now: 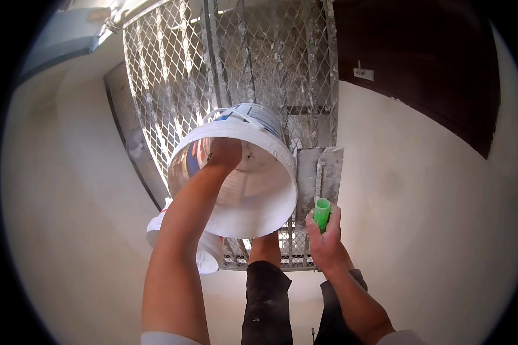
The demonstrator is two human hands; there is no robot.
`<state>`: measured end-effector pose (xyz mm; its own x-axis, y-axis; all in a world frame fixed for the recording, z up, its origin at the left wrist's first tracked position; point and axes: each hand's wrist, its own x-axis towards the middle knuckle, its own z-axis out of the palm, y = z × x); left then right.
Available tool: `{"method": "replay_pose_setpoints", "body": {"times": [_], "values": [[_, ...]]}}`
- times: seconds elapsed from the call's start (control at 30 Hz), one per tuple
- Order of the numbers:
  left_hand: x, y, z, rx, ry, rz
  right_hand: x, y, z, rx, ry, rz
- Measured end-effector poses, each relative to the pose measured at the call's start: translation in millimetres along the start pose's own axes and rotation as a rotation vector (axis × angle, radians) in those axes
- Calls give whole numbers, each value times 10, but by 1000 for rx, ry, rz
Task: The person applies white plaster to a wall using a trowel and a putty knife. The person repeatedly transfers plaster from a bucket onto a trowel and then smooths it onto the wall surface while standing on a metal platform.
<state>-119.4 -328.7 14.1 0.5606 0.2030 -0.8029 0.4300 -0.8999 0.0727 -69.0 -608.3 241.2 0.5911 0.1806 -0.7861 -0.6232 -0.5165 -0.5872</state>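
My left hand (227, 152) reaches deep into a large white bucket (253, 215) whose mouth faces me. Its fingers look curled, and whatever they may hold is hidden inside. The bucket's inner wall is smeared pale. To the right of the bucket, my right hand (328, 241) is closed around the green tubular handle (322, 213) of a plastering trowel. The trowel's flat grey blade (332, 167) extends away from me, with a pale-smeared shank along it. Part of the blade is covered by the handle and hand.
A smaller white bucket (209, 253) stands partly behind my left forearm. Below is a metal mesh platform (172, 69), splattered pale. Pale walls (397, 190) rise on both sides, with a dark brown door (420, 63) at upper right. My legs (266, 299) are beneath me.
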Motion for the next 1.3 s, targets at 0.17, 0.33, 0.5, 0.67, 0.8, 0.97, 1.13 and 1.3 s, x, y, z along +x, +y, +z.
{"method": "replay_pose_setpoints", "body": {"times": [0.17,0.33,0.5,0.67,0.8,0.97,1.13,1.3], "values": [[0,-64,-152,-357,-311,-121,5,225,73,-99,36,-44],[-199,-34,320,-1060,-250,-298,-25,302,150,-258,55,-138],[30,108,569,-1027,103,-59,-26,316,203,-236,88,-146],[359,-204,570,-595,259,189,-56,273,244,50,40,7],[195,-101,202,-474,33,157,-42,296,170,341,54,86],[-146,-160,102,-467,47,182,-9,224,16,225,148,52],[-657,-211,-345,-415,108,169,-89,91,-457,-128,417,-65],[-1523,-163,-676,-642,288,168,-458,-312,-858,277,190,256]]}}
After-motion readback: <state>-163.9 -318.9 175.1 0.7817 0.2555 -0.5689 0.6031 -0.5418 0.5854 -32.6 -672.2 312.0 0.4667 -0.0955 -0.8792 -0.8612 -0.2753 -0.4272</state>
